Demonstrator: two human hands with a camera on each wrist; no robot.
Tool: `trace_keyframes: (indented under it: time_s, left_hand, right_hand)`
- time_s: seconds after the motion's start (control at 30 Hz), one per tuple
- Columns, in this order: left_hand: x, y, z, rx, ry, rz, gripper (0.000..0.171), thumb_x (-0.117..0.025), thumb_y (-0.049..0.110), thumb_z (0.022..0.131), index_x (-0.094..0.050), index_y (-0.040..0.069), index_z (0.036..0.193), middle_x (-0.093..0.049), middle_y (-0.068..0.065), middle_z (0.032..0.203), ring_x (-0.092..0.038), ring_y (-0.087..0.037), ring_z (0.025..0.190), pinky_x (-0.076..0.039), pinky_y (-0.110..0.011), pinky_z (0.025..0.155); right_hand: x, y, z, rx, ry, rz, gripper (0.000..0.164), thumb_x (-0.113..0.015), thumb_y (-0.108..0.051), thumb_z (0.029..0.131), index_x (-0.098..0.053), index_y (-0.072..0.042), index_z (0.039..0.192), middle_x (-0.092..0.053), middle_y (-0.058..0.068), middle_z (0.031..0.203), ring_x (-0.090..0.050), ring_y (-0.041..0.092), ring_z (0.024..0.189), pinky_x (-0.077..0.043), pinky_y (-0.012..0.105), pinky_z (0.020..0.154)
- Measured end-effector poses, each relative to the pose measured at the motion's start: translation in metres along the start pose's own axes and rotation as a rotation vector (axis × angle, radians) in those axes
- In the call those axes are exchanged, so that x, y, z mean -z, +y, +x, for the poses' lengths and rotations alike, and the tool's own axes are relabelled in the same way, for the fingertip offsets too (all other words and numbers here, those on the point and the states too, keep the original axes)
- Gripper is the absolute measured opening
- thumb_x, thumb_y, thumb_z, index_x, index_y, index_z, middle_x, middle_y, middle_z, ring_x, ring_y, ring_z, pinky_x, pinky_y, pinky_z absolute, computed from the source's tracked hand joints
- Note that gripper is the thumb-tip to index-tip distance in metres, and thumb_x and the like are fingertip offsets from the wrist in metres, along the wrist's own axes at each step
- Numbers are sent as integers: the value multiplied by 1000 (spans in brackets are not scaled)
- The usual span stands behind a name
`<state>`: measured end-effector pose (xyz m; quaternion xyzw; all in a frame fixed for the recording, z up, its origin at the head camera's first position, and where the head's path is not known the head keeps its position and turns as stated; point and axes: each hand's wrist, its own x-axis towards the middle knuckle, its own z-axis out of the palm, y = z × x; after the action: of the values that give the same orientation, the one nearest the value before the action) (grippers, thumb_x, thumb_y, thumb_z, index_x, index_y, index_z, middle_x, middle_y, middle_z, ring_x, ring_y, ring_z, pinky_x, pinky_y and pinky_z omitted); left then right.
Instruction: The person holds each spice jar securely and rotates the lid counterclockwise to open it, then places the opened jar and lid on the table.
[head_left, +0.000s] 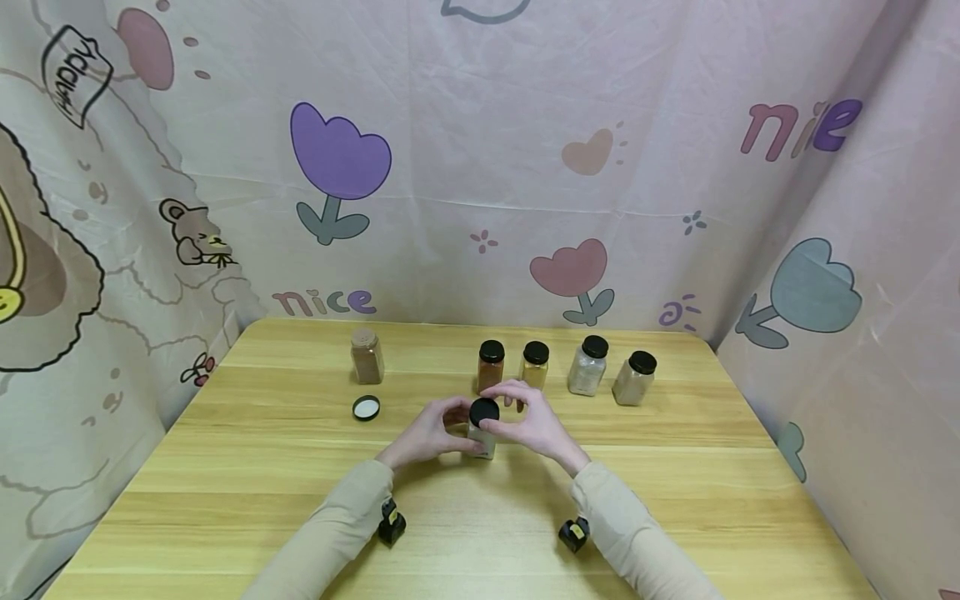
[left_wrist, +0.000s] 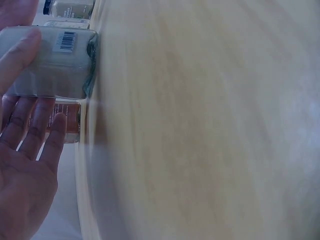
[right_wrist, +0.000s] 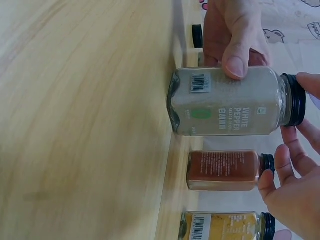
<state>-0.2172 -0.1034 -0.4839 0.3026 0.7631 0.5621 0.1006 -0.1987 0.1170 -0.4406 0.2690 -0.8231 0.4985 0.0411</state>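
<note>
A glass jar of white pepper (right_wrist: pixel 225 102) stands upright in front of me at mid-table, with a black lid (head_left: pixel 484 410) on it. My left hand (head_left: pixel 432 432) grips the jar's body from the left, thumb on the near face. In the left wrist view that thumb (left_wrist: pixel 20 60) lies against the glass near a barcode. My right hand (head_left: pixel 528 421) pinches the black lid between thumb and fingers from the right. Its fingertips touch the lid's rim in the right wrist view.
Behind my hands stand jars of red-brown (head_left: pixel 491 367) and yellow (head_left: pixel 535 364) spice. Two paler jars (head_left: pixel 587 367) (head_left: pixel 634 379) stand further right. At the back left is a brown-powder jar (head_left: pixel 367 358) without a black lid; a loose black lid (head_left: pixel 366 407) lies before it, white inside up.
</note>
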Motion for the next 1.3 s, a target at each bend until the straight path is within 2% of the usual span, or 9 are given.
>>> trace_keyframes:
  time_s: [0.13, 0.3, 0.5, 0.67, 0.77, 0.87, 1.03, 1.3]
  left_hand:
    - [0, 1, 0, 2, 1, -5, 53, -87, 10, 77, -63, 2, 123, -69, -16, 121, -67, -29, 115, -53, -28, 102]
    - [0, 2, -1, 12, -5, -6, 52, -87, 11, 77, -63, 3, 123, -69, -15, 122, -67, -28, 115, -53, -33, 104]
    - [0, 2, -1, 9, -7, 0, 51, -87, 10, 77, -64, 4, 122, -70, -15, 121, -67, -28, 115, -53, -35, 103]
    - [0, 3, -1, -1, -4, 13, 50, -86, 10, 78, -64, 4, 122, -70, -15, 120, -67, -29, 115, -53, -32, 102]
    - [0, 3, -1, 1, -2, 19, 51, -86, 11, 78, -64, 4, 123, -70, -15, 121, -67, -29, 116, -53, -30, 102]
    - [0, 3, -1, 13, -1, 19, 51, -86, 12, 78, -64, 4, 123, -70, -14, 121, -67, -29, 116, -54, -31, 102]
    - [0, 3, -1, 28, -2, 12, 52, -87, 13, 78, -63, 4, 124, -70, -15, 121, -68, -27, 114, -55, -35, 102]
    - [0, 2, 0, 45, -5, -33, 53, -87, 10, 78, -63, 3, 124, -68, -16, 122, -67, -22, 112, -54, -19, 97]
  right_hand:
    - [1, 0, 0, 15, -11, 2, 39, -81, -16, 84, -71, -8, 120, -70, 11, 115, -51, 28, 94, -38, 33, 78]
    - [1, -2, -1, -20, 0, 9, 44, -84, -18, 82, -70, -9, 122, -69, 8, 115, -50, 28, 96, -39, 39, 78]
    - [-1, 0, 0, -52, 21, 9, 45, -86, -18, 80, -70, -6, 120, -69, 8, 110, -48, 33, 97, -36, 34, 79]
    - [-2, 0, 0, -70, 21, -3, 41, -87, -20, 79, -72, -10, 116, -69, 7, 107, -49, 27, 97, -37, 34, 79]
    - [-2, 0, 1, -57, 15, -11, 39, -86, -21, 80, -73, -12, 115, -68, 7, 105, -50, 25, 95, -38, 36, 77]
    - [-1, -1, 1, -24, 2, -13, 37, -84, -19, 82, -73, -11, 116, -68, 8, 104, -50, 29, 92, -38, 35, 75]
    - [1, -1, 0, 6, -27, -7, 40, -81, -16, 83, -71, -8, 121, -69, 9, 114, -50, 35, 94, -38, 30, 77]
    - [2, 1, -1, 3, -25, 13, 45, -82, -16, 83, -69, -7, 125, -68, 10, 117, -50, 25, 95, -38, 33, 78]
